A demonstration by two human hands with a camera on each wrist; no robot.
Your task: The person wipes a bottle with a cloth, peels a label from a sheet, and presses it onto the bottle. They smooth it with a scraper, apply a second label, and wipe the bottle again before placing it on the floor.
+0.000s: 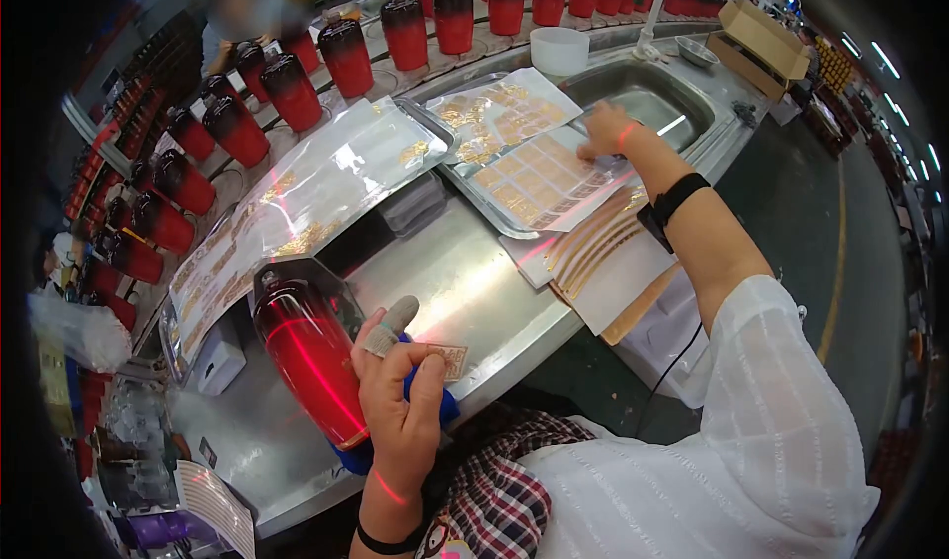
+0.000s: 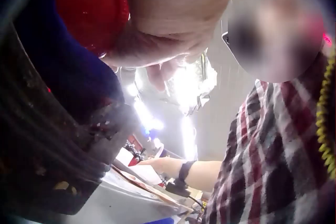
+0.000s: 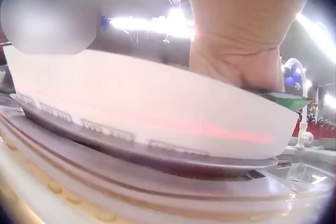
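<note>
At seven o'clock, the left hand pinches a small tan patterned label in a nearly closed grip, beside a glossy red bottle toward ten o'clock over the silver metal tabletop. Between one and two o'clock, the right hand meets a white label sheet, its grip's opening and hold unclear.

One high view, two low

The head view looks forward and down over the left hand and right hand. From close below the left hand, the left wrist view faces up, sharing the bottle with the head view. Close below the right hand, the right wrist view looks nearly level, sharing sheet and tap
</note>
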